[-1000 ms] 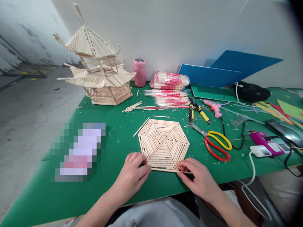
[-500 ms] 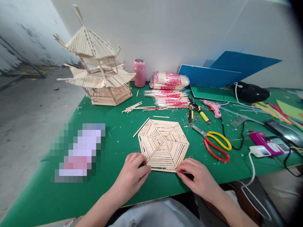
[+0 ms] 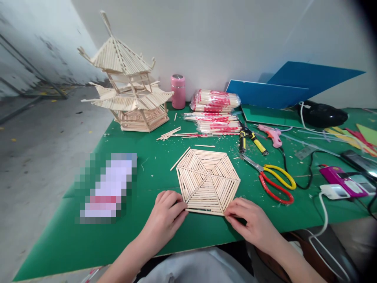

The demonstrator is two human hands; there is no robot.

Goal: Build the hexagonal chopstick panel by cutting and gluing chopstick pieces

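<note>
A flat hexagon of glued wooden sticks (image 3: 207, 181) lies on the green table (image 3: 153, 173) in front of me. A thin stick (image 3: 204, 212) runs along its near edge. My left hand (image 3: 166, 216) pinches that stick's left end at the hexagon's near-left corner. My right hand (image 3: 250, 222) presses its right end at the near-right corner. Both hands rest on the table.
A stick pagoda (image 3: 129, 82) stands at the back left, beside a pink bottle (image 3: 178, 91) and packs of chopsticks (image 3: 215, 112). Right of the hexagon lie scissors (image 3: 272, 179), pliers (image 3: 251, 139), a pink glue gun (image 3: 272, 134), cables and blue boards (image 3: 282, 88). A blurred patch (image 3: 106, 188) lies at left.
The stick's right end, which stuck out past the hexagon's corner, now sits flush under my right fingers. The view has shifted a little to the left.
</note>
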